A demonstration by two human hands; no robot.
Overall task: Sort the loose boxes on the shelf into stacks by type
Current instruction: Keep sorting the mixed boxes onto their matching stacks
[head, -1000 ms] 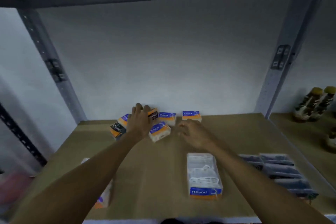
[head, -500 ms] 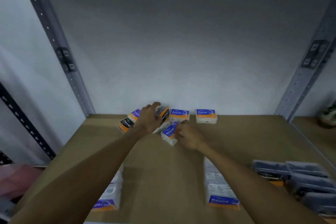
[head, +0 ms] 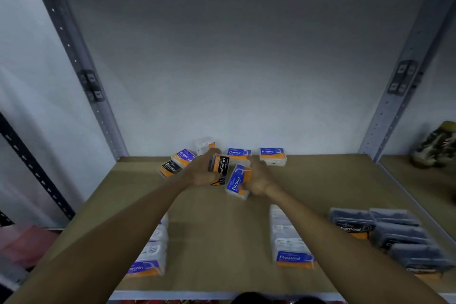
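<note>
where boxes lie, tan shelf (head: 320,180)

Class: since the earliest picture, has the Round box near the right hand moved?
Yes. The Round box is now lifted, tilted in the right hand, nearer than the back-row Round box.

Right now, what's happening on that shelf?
A person is sorting small boxes by type. The left hand holds a Charcoal box, the right hand a Round box, both lifted at the back of the shelf. Loose boxes remain by the wall. Smooth stack, Round stack and Charcoal stack sit up front.
</note>
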